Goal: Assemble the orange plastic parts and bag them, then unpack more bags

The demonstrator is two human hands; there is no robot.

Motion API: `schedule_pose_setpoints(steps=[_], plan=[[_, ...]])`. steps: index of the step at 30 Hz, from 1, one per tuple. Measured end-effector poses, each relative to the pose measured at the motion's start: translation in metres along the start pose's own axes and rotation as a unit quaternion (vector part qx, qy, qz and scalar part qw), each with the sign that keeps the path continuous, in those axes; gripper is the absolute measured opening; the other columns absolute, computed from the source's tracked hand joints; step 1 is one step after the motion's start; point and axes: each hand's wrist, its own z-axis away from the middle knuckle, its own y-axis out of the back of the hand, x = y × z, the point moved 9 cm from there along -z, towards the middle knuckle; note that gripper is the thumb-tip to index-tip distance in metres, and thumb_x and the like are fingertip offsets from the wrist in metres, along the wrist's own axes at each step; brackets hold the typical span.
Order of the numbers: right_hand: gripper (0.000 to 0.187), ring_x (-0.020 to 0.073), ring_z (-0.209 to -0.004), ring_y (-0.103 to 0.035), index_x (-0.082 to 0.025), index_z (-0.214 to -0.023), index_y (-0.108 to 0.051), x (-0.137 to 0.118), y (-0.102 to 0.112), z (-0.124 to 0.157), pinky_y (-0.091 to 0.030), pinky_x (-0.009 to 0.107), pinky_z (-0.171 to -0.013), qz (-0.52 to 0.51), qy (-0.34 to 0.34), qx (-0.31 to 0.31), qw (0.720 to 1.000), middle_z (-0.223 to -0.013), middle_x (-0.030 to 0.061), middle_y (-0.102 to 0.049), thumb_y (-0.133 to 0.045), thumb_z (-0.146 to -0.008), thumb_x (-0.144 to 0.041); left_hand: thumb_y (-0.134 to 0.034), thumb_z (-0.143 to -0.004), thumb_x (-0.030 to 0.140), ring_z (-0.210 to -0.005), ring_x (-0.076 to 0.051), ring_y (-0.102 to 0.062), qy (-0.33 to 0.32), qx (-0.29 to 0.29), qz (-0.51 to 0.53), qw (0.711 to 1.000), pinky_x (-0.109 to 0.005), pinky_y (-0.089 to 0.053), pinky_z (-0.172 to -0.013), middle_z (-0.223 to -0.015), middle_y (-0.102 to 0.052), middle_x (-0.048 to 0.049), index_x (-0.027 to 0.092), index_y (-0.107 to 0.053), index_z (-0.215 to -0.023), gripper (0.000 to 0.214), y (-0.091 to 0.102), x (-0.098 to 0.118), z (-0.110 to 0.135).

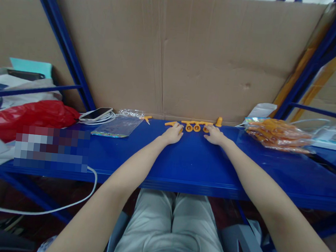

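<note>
Both my arms reach forward over a blue shelf (182, 163). My left hand (172, 134) rests knuckles-up with its fingers curled at a small orange plastic piece (170, 123). My right hand (214, 135) lies beside it, fingers bent over the right end of a row of orange pieces with round ends (193, 125). What the fingertips grip is hidden. One more orange piece (218, 121) stands upright near the cardboard wall, and another (147, 119) lies to the left.
A clear bag of orange parts (277, 133) lies at the right. A clear plastic bag (120, 124), a phone (96, 113) with a white cable and a red bag (29, 116) lie at the left. A cardboard sheet (193, 53) backs the shelf.
</note>
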Motion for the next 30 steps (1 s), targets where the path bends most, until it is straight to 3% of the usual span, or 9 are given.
schedule_pose_setpoints(steps=[4, 9, 11, 14, 18, 21, 26, 30], plan=[[0.055, 0.0361, -0.140, -0.035, -0.022, -0.143, -0.047, -0.003, -0.003, 0.003, -0.034, 0.056, -0.111, 0.005, -0.027, -0.022, 0.999, -0.156, 0.0142, -0.033, -0.054, -0.089, -0.030, -0.047, -0.094, 0.027, -0.123, -0.025, -0.054, -0.010, -0.017, 0.020, 1.000, -0.037, -0.046, -0.102, -0.139, -0.049, -0.0143, 0.016, -0.054, -0.127, 0.036, -0.006, -0.004, -0.001], [0.051, 0.0296, -0.135, -0.044, -0.017, -0.135, -0.056, -0.005, -0.003, -0.005, -0.035, 0.046, -0.113, -0.021, 0.044, 0.021, 0.999, -0.144, 0.0150, -0.049, -0.058, -0.085, -0.024, -0.042, -0.096, 0.028, -0.131, -0.026, -0.048, 0.031, 0.005, -0.030, 0.999, -0.041, -0.042, -0.106, -0.150, -0.039, -0.0098, 0.027, -0.047, -0.142, 0.046, 0.004, -0.012, 0.004], [0.048, 0.0291, -0.131, -0.049, -0.014, -0.130, -0.060, -0.004, 0.000, -0.007, -0.036, 0.044, -0.113, -0.036, 0.061, 0.046, 0.996, -0.137, 0.0166, -0.055, -0.059, -0.083, -0.022, -0.043, -0.096, 0.026, -0.125, -0.027, -0.053, 0.048, 0.029, -0.055, 0.997, -0.042, -0.045, -0.103, -0.142, -0.047, -0.0112, 0.028, -0.050, -0.141, 0.046, 0.014, -0.012, 0.006], [0.043, 0.0301, -0.124, -0.054, -0.013, -0.123, -0.065, -0.003, 0.006, -0.009, -0.038, 0.047, -0.111, -0.055, 0.056, 0.076, 0.994, -0.127, 0.0179, -0.061, -0.059, -0.081, -0.020, -0.043, -0.094, 0.021, -0.116, -0.025, -0.057, 0.022, 0.050, -0.069, 0.996, -0.038, -0.046, -0.100, -0.121, -0.060, -0.0126, 0.021, -0.063, -0.128, 0.040, 0.022, -0.004, 0.006], [0.038, 0.0301, -0.123, -0.054, -0.011, -0.117, -0.067, -0.006, 0.011, -0.007, -0.039, 0.046, -0.109, -0.076, 0.036, 0.093, 0.992, -0.120, 0.0192, -0.064, -0.058, -0.081, -0.018, -0.044, -0.092, 0.018, -0.113, -0.023, -0.059, -0.013, 0.040, -0.062, 0.997, -0.033, -0.045, -0.101, -0.117, -0.064, -0.0124, 0.015, -0.067, -0.119, 0.036, 0.018, 0.001, 0.003], [0.037, 0.0298, -0.124, -0.054, -0.008, -0.114, -0.067, -0.007, 0.012, -0.004, -0.040, 0.044, -0.109, -0.094, 0.017, 0.094, 0.991, -0.122, 0.0209, -0.063, -0.058, -0.080, -0.016, -0.046, -0.092, 0.021, -0.117, -0.024, -0.057, -0.014, 0.025, -0.057, 0.998, -0.032, -0.043, -0.104, -0.123, -0.064, -0.0130, 0.013, -0.062, -0.126, 0.039, 0.011, -0.003, 0.001], [0.041, 0.0286, -0.123, -0.056, -0.015, -0.118, -0.064, -0.019, 0.008, 0.000, -0.039, 0.046, -0.110, -0.131, 0.051, 0.077, 0.987, -0.126, 0.0151, -0.063, -0.063, -0.076, -0.015, -0.050, -0.092, 0.031, -0.126, -0.027, -0.053, 0.005, -0.002, -0.047, 0.999, -0.035, -0.041, -0.106, -0.137, -0.055, -0.0163, 0.012, -0.044, -0.143, 0.055, 0.000, -0.011, 0.000], [0.057, 0.0276, -0.131, -0.050, -0.012, -0.134, -0.053, -0.023, 0.000, 0.002, -0.033, 0.044, -0.115, -0.151, 0.029, 0.040, 0.987, -0.142, 0.0177, -0.052, -0.063, -0.078, -0.018, -0.047, -0.094, 0.027, -0.121, -0.024, -0.057, 0.012, 0.025, -0.011, 1.000, -0.032, -0.043, -0.103, -0.129, -0.061, -0.0139, 0.014, -0.054, -0.134, 0.042, 0.008, -0.014, -0.001]])
